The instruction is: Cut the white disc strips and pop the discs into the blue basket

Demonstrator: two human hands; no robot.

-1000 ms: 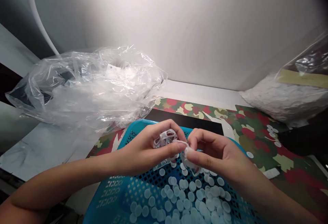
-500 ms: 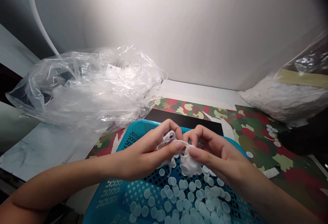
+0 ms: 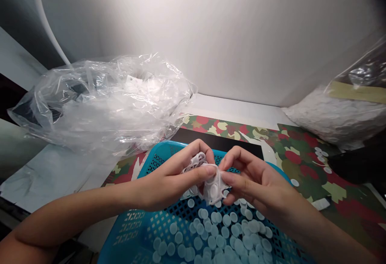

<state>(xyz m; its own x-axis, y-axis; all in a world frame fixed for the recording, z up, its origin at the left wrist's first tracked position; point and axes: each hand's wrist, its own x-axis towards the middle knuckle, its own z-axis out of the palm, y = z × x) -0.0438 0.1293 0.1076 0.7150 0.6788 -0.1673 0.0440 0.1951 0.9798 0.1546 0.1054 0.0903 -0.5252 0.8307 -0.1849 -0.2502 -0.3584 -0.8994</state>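
My left hand (image 3: 171, 179) and my right hand (image 3: 253, 181) meet above a blue perforated basket (image 3: 141, 232). Both pinch a thin white sheet with round holes (image 3: 208, 183), crumpled between the fingertips. My left hand grips its upper left part, my right hand its right edge. Several small white discs (image 3: 223, 236) lie loose on the basket floor just below the hands.
A large crumpled clear plastic bag (image 3: 102, 99) lies at the back left. A bag filled with white pieces (image 3: 334, 119) sits at the right. A camouflage-patterned mat (image 3: 295, 155) carries a few stray discs (image 3: 321, 153). A white wall stands behind.
The white sheet has been worked between the fingers and hangs lower and more bunched. Both hands stayed nearly in place above the basket.
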